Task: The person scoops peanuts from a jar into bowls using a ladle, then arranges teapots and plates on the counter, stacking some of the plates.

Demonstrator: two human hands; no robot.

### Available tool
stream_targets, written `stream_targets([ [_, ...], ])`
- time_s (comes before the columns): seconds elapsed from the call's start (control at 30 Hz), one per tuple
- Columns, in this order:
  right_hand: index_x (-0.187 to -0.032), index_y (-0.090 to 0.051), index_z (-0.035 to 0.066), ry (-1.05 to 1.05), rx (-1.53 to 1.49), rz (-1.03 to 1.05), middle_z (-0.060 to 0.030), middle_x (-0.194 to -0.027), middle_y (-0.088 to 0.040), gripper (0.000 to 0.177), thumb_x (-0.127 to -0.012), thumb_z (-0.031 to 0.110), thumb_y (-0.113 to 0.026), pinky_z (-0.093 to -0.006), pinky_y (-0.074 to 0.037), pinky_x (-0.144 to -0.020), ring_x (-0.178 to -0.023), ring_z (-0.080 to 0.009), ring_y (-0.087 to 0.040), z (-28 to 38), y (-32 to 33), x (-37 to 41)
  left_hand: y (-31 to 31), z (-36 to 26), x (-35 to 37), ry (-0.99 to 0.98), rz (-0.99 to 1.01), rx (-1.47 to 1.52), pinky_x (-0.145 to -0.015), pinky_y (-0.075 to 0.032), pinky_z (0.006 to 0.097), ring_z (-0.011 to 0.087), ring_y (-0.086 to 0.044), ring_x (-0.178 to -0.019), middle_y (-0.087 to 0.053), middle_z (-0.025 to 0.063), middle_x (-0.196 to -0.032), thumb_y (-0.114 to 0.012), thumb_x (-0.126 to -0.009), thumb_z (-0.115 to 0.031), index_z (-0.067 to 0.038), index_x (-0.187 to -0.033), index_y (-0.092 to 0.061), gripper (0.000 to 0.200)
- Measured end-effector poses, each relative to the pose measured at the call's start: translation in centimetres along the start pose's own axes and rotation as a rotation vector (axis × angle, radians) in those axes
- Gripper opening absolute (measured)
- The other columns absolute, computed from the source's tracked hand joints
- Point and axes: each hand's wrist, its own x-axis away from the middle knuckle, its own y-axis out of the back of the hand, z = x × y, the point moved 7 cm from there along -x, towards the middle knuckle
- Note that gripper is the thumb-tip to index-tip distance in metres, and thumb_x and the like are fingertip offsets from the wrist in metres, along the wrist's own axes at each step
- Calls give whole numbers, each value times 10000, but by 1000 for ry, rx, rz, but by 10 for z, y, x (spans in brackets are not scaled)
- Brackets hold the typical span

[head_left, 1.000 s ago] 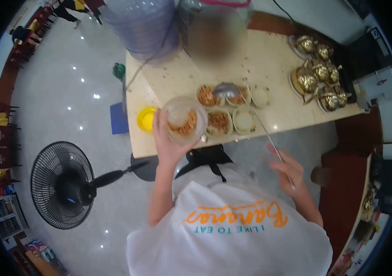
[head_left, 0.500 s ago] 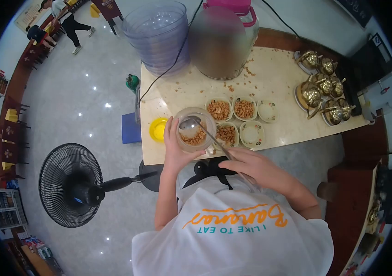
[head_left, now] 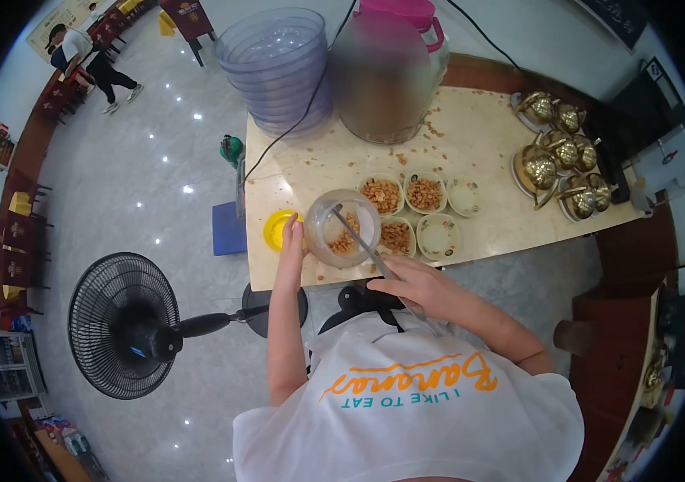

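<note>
My left hand (head_left: 292, 246) holds the near left side of a clear round jar (head_left: 316, 245), which is tilted so its mouth faces up toward me. Peanuts (head_left: 344, 234) lie inside the jar. In my right hand (head_left: 416, 287) is the handle of a long metal spoon (head_left: 372, 255); its head reaches into the jar, and its bowl is hard to make out. Right of the jar stand small bowls: a back-left bowl (head_left: 381, 195), a back-middle bowl (head_left: 424, 193) and a front bowl (head_left: 396, 236) hold peanuts. A front-right bowl (head_left: 439, 236) and a back-right bowl (head_left: 464, 197) contain none.
A yellow lid (head_left: 277, 231) lies left of the jar. Behind are stacked clear tubs (head_left: 274, 72) and a large pink-lidded container (head_left: 382, 80). Golden teapots (head_left: 537, 166) stand at the right. A black fan (head_left: 123, 325) is on the floor; a person (head_left: 89, 64) walks far left.
The spoon's bowl, seen at the jar's upper left before, has turned and sits among the peanuts. My left hand has shifted lower and left on the jar. The distant person has moved.
</note>
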Motion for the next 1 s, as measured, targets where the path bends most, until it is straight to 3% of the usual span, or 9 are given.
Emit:
stream_targets([
  [0.17,-1088,-578,79,8,6,-70,-197,-1171,-510,383,-713,3,-563,-390,-428,-910,-1090,-342,-506,-1,4,5,-1,0,-14,10,96,21,-985,-320,406,262,-333,-1247,-314,161,-1353,-500,-877,-449,-113,-1392,-228,672],
  [0.27,-1075,-581,73,5,-34,-107,-199,-1158,-515,377,-704,6,-580,-394,-434,-902,-1077,-348,-514,-5,6,7,-5,-1,-14,-49,74,-78,-957,-336,405,242,-396,-1158,-357,126,-1301,-545,-858,-432,-111,-1388,-235,693],
  [0.37,-1065,-582,69,34,-32,-125,-203,-1145,-521,366,-704,12,-596,-395,-441,-892,-1063,-353,-522,-7,6,7,-6,-3,-15,37,-46,84,-933,-343,415,219,-420,-1089,-382,99,-1259,-544,-849,-461,-100,-1376,-251,703],
  [0.47,-1067,-582,72,90,14,-132,-208,-1141,-525,341,-730,25,-593,-394,-443,-889,-1057,-355,-525,-5,-2,7,-2,8,-23,123,-47,203,-927,-342,428,206,-419,-1097,-403,82,-1248,-535,-844,-488,-84,-1341,-316,677],
  [0.67,-1085,-581,101,120,44,-132,-192,-1160,-526,310,-776,79,-590,-378,-440,-897,-1075,-347,-519,12,8,1,11,7,-31,100,-4,282,-911,-361,436,216,-441,-1131,-485,82,-1209,-525,-842,-501,-88,-1273,-421,606],
  [0.87,-1082,-588,123,54,-104,-91,-175,-1189,-520,321,-766,84,-626,-339,-463,-842,-1060,-310,-528,39,47,-2,-11,-36,-5,45,377,707,-918,-419,430,261,-480,-1143,-480,117,-1255,-596,-763,-492,-73,-1303,-388,714],
  [0.97,-1026,-618,116,-30,-302,-82,-174,-1179,-529,283,-748,104,-671,-317,-476,-787,-1017,-295,-550,42,62,2,-11,-21,-6,87,378,734,-923,-437,428,277,-489,-1130,-478,121,-1253,-620,-734,-475,-61,-1319,-366,760],
  [1.0,-1001,-627,105,-46,-334,-117,-176,-1163,-540,269,-739,114,-687,-311,-480,-765,-989,-292,-565,44,68,4,-12,-17,-6,89,365,752,-920,-432,449,292,-483,-1136,-472,124,-1262,-543,-776,-474,-76,-1315,-373,691],
])
